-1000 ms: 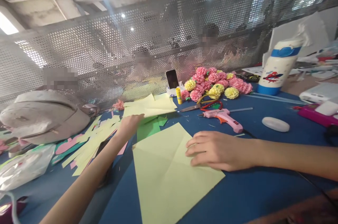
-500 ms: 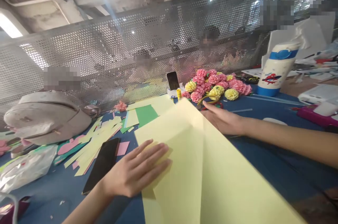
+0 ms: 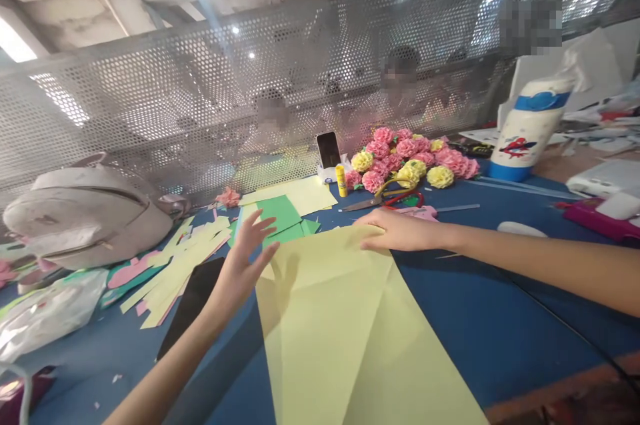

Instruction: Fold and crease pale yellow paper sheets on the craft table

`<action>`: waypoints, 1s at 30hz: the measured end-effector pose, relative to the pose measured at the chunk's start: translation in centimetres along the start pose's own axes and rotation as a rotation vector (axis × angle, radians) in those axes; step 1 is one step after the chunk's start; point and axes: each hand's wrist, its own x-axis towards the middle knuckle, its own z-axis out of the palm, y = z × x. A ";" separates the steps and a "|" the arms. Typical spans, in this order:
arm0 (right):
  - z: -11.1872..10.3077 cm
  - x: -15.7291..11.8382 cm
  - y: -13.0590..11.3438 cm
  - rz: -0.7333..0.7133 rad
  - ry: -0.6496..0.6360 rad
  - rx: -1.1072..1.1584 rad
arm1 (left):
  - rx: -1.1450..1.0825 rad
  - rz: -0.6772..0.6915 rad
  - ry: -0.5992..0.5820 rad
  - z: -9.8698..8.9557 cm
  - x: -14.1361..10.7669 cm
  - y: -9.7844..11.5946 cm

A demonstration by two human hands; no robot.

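Blue table (image 3: 450, 298) fronts a perforated screen (image 3: 175, 91); right fingers (image 3: 373, 217) grasp yellow paper (image 3: 325, 318), left fingers (image 3: 251, 230) spread, released.

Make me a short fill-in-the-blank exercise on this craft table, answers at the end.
The person's ____ hand has its fingers spread apart.
The right hand touches a large paper sheet coloured pale ____.
The bunched flowers are yellow and ____.
The bottle has a ____ base.

Missing words: left; yellow; pink; blue.
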 end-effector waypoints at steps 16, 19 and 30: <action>3.5 -3.5 -0.3 -0.407 -0.160 -0.360 | 0.689 0.618 -0.142 4.5 -4.8 1.4; 4.2 -4.5 -1.3 -0.339 -0.146 -0.295 | 0.685 0.628 -0.146 4.7 -5.8 1.9; 7.5 -4.7 -1.2 -0.326 -0.018 -0.370 | 0.686 0.674 -0.175 4.9 -7.0 0.6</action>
